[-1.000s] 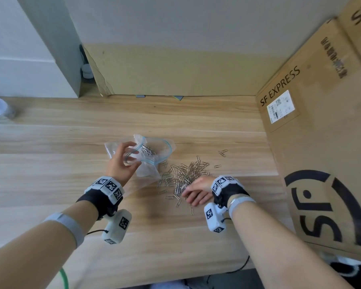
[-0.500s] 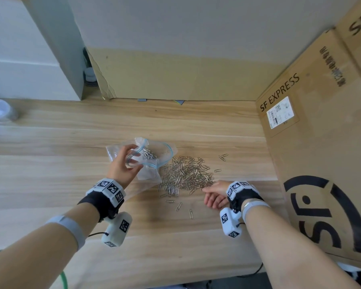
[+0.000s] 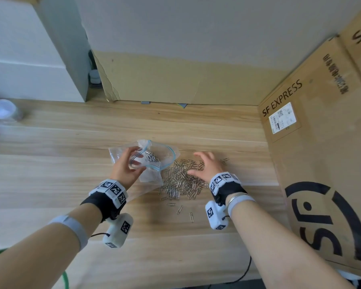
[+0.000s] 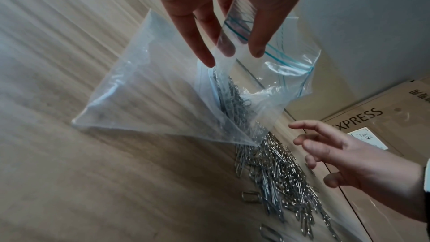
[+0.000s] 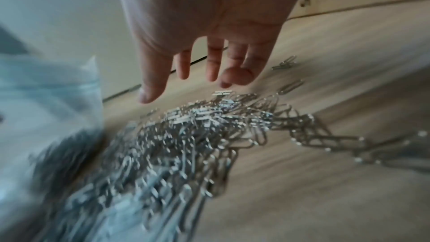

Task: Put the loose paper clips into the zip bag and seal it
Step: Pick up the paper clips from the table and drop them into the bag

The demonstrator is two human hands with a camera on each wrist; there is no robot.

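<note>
A clear zip bag with a blue seal line stands with its mouth held wide; some silver clips lie inside it. My left hand pinches the bag's rim by the mouth. A heap of loose paper clips lies on the wooden table just right of the bag. My right hand hovers over the heap's far right side, fingers spread and empty. A few stray clips lie nearer me, and two more clips lie beyond the hand.
A large SF EXPRESS cardboard box walls off the right side. Flat cardboard leans against the back wall. A blurred round container stands at the far left. The table edge runs near me.
My right hand pushed clips from the near side toward the bag, then lifted and moved to the heap's far right, opening its fingers. The left hand kept holding the bag mouth.
</note>
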